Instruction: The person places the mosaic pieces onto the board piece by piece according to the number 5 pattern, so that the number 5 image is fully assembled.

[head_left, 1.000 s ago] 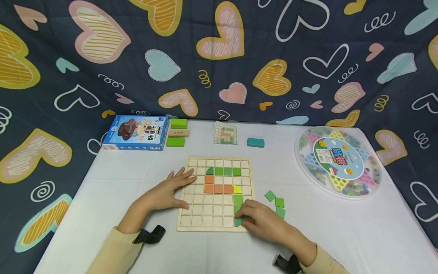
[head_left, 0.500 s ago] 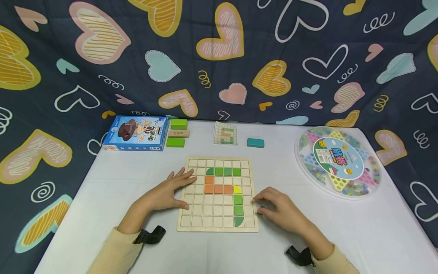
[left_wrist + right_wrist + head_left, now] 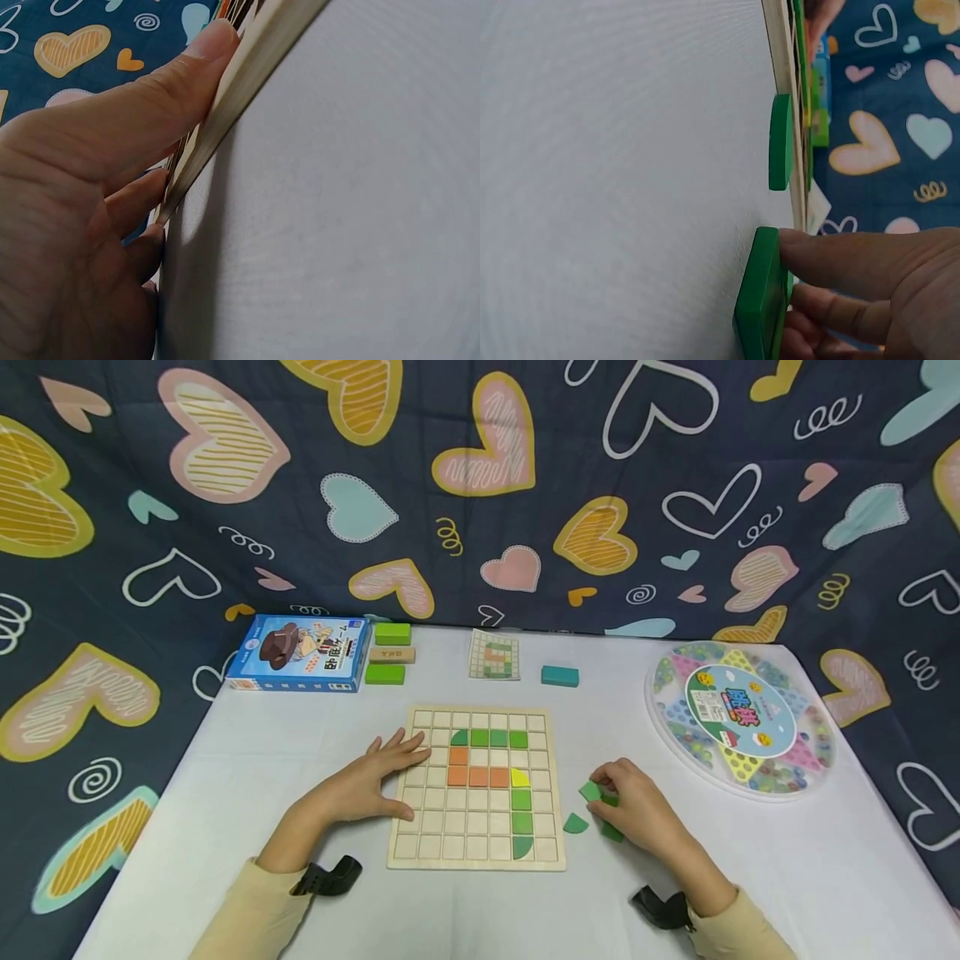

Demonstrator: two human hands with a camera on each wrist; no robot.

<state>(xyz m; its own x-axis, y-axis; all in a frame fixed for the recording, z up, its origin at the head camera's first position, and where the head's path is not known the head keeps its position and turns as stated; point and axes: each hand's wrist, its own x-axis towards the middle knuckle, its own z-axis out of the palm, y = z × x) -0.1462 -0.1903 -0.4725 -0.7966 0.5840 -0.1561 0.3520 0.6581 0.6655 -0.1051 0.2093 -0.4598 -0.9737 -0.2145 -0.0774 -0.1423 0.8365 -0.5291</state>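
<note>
My left hand (image 3: 367, 783) lies spread along the left edge of a wooden grid board (image 3: 427, 822), fingertips resting on it. In the left wrist view the thumb (image 3: 161, 94) touches the board's edge. Green, orange and yellow tiles sit in the grid, among them a yellow tile (image 3: 520, 778) and a green quarter-round (image 3: 522, 847). Right of the board, my right hand (image 3: 637, 802) pinches a green square tile (image 3: 590, 791) between thumb and finger. More green tiles (image 3: 612, 832) lie partly hidden under that hand. A loose green quarter-round (image 3: 576, 823) rests beside the board.
Behind the board lie a pattern card (image 3: 494, 655) and a teal block (image 3: 559, 676). A blue game box (image 3: 300, 652) and several blocks stand at back left. A round marble-game case (image 3: 742, 718) sits at right. A heart-patterned cloth (image 3: 510, 527) hangs behind.
My right hand has moved from the board's lower right out to the loose green tiles. A green quarter-round now lies beside the board. The left hand has stayed put.
</note>
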